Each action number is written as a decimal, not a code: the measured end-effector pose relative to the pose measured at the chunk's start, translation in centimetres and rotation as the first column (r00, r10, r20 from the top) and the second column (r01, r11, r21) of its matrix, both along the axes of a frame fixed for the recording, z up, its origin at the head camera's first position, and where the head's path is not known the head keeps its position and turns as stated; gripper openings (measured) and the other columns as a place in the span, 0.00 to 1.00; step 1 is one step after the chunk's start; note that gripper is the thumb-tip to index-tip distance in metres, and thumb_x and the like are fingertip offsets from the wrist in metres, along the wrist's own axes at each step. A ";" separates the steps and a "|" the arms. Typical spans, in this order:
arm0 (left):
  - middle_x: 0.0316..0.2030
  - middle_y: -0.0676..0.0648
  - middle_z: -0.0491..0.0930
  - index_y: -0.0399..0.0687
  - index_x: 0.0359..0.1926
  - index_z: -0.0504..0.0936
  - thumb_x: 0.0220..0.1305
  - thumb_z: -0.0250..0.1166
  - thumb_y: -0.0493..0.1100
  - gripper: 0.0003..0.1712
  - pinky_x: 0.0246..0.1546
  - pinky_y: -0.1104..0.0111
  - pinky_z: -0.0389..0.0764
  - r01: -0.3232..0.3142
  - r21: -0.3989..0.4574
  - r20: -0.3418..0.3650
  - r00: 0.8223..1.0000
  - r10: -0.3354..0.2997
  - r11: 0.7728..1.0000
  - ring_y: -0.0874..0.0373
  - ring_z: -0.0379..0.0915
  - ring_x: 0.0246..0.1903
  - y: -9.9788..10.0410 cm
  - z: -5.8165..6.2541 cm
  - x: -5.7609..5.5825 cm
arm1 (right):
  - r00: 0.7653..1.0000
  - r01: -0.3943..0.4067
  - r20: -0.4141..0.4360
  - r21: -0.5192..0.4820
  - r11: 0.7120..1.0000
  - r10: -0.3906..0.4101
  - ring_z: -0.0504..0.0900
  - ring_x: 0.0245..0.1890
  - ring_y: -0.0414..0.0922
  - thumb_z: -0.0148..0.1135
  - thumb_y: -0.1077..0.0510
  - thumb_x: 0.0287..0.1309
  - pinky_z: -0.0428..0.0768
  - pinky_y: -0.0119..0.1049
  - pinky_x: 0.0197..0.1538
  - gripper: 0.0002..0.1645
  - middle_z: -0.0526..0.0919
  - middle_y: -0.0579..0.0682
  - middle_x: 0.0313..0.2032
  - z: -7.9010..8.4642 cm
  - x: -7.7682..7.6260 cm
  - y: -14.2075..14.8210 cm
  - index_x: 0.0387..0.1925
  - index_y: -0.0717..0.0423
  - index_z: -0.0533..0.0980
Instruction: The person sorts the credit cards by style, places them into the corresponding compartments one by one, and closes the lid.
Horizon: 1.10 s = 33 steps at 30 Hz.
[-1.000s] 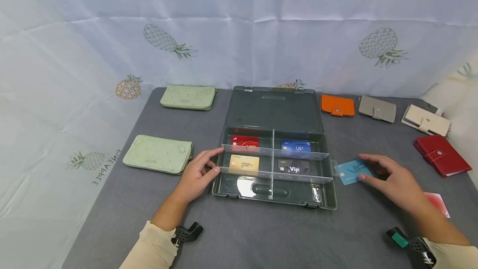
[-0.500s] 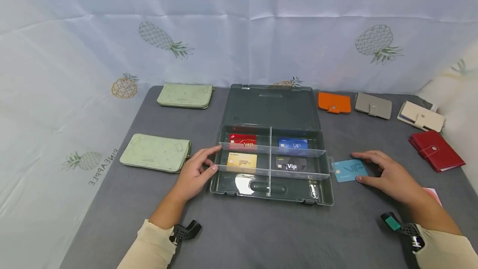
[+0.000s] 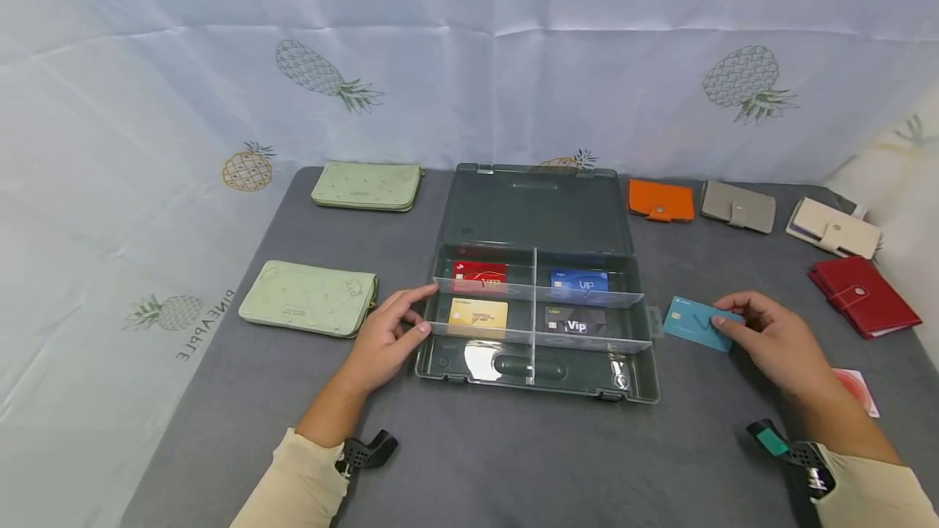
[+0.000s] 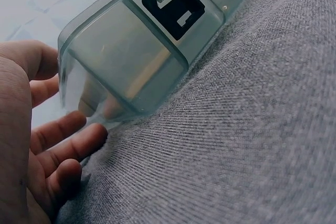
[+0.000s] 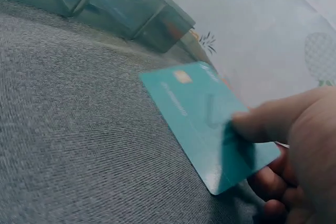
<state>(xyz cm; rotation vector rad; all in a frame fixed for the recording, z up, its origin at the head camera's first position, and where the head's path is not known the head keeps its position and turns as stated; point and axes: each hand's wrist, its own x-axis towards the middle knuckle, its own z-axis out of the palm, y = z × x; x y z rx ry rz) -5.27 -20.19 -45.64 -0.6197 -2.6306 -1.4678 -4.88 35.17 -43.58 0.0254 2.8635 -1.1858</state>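
Note:
My right hand (image 3: 781,349) pinches a light blue VIP card (image 3: 697,323) between thumb and fingers, just right of the box. In the right wrist view the card (image 5: 194,119) is tilted over the grey cloth, thumb on its printed face. A dark translucent divider box (image 3: 539,388) lies with its lid folded back. In its compartments are a red card (image 3: 477,270), a blue card (image 3: 579,279), a gold card (image 3: 477,314) and a black card (image 3: 575,321). My left hand (image 3: 385,346) is at the box's left wall, fingers loosely bent; the left wrist view shows fingertips against the plastic.
Two pale green wallets (image 3: 308,300) lie left of the box. Behind and to the right are an orange card holder (image 3: 660,198), a grey one (image 3: 737,204), a cream one (image 3: 832,226) and a red one (image 3: 854,292). A pink-and-white card (image 3: 857,391) lies partly behind the right forearm.
The right hand has gone from touching the flat light blue card to pinching it at its right end. The card has turned and come up at that end. The left hand stays at the box.

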 end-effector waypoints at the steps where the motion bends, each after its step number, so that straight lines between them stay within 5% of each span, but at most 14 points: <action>1: 0.60 0.46 0.81 0.53 0.75 0.76 0.75 0.66 0.39 0.30 0.28 0.68 0.77 0.002 0.002 0.001 1.000 -0.002 1.000 0.59 0.80 0.39 0.0 0.0 0.0 | 1.000 0.029 0.010 -0.024 0.999 -0.028 0.73 0.37 0.38 0.64 0.54 0.77 0.72 0.30 0.35 0.15 0.81 0.39 0.38 0.1 0.0 0.0 0.56 0.60 0.80; 7: 0.60 0.46 0.81 0.53 0.75 0.76 0.75 0.65 0.38 0.30 0.29 0.68 0.78 0.003 0.011 0.005 1.000 -0.003 1.000 0.58 0.80 0.39 0.1 0.1 0.0 | 0.991 0.121 0.077 -0.164 0.979 -0.110 0.74 0.39 0.36 0.61 0.51 0.79 0.76 0.26 0.37 0.12 0.80 0.31 0.38 0.8 -0.2 0.2 0.52 0.53 0.81; 14: 0.61 0.47 0.81 0.53 0.76 0.76 0.75 0.65 0.39 0.30 0.30 0.67 0.78 0.000 0.000 0.009 1.000 0.000 1.000 0.59 0.79 0.39 0.2 0.3 0.1 | 0.989 0.137 0.075 -0.195 0.971 -0.125 0.75 0.41 0.37 0.61 0.50 0.79 0.77 0.23 0.40 0.11 0.80 0.33 0.40 3.4 -0.1 -1.4 0.53 0.49 0.81; 24: 0.60 0.47 0.81 0.53 0.75 0.76 0.75 0.65 0.39 0.30 0.30 0.68 0.78 -0.005 -0.002 0.006 1.000 0.005 1.000 0.60 0.79 0.38 0.2 0.4 0.1 | 0.998 -0.059 -0.002 -0.124 0.991 0.059 0.77 0.38 0.41 0.64 0.57 0.76 0.77 0.31 0.37 0.10 0.83 0.39 0.41 6.4 -0.1 -6.0 0.53 0.57 0.81; 33: 0.59 0.47 0.81 0.52 0.75 0.76 0.75 0.65 0.38 0.30 0.30 0.68 0.78 -0.005 0.007 0.001 1.000 0.005 1.000 0.59 0.79 0.38 0.1 0.4 0.1 | 0.968 -0.246 -0.002 -0.155 0.957 0.249 0.80 0.34 0.48 0.66 0.59 0.75 0.78 0.34 0.35 0.06 0.85 0.50 0.37 7.7 -0.6 -10.4 0.49 0.54 0.84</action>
